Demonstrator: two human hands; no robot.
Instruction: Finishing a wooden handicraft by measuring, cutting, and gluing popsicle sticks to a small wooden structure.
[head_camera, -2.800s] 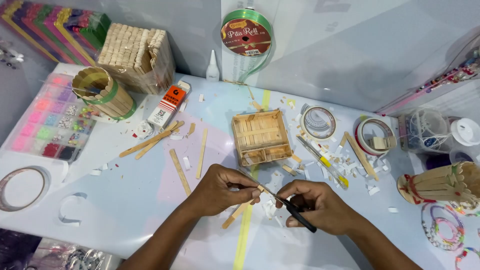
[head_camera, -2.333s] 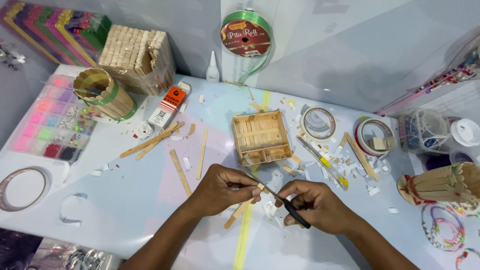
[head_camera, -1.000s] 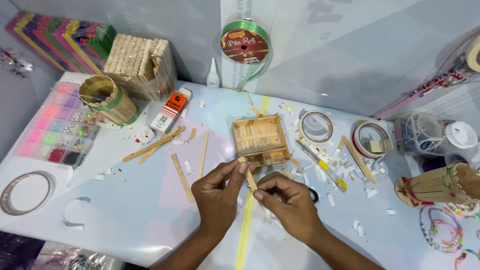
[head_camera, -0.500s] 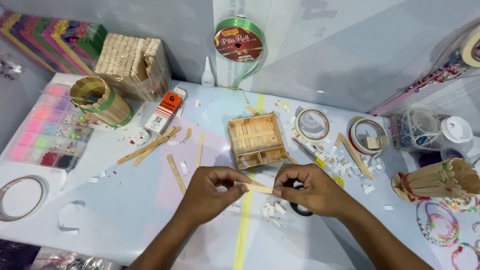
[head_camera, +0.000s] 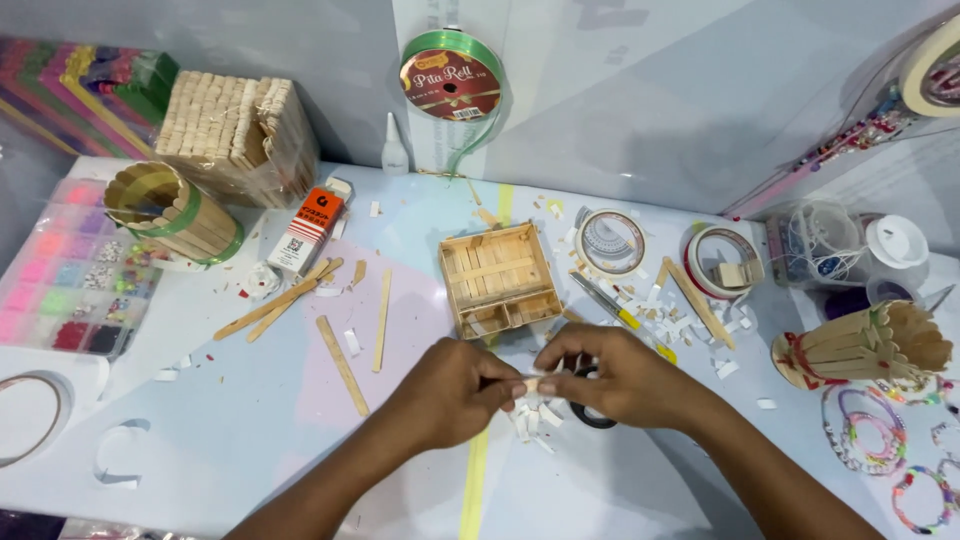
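**A short stick piece, pinched over the scraps**

My left hand (head_camera: 450, 393) and right hand (head_camera: 612, 377) meet at mid-counter, fingertips of both pinching one short pale wooden stick piece (head_camera: 531, 384) just above a scatter of small white cut scraps (head_camera: 532, 420). The pale blue counter (head_camera: 250, 440) lies open toward its near-left edge. Just beyond my hands sits one square shallow tray of flat wooden sticks (head_camera: 498, 278); four long loose wooden sticks (head_camera: 340, 318) lie to its left.
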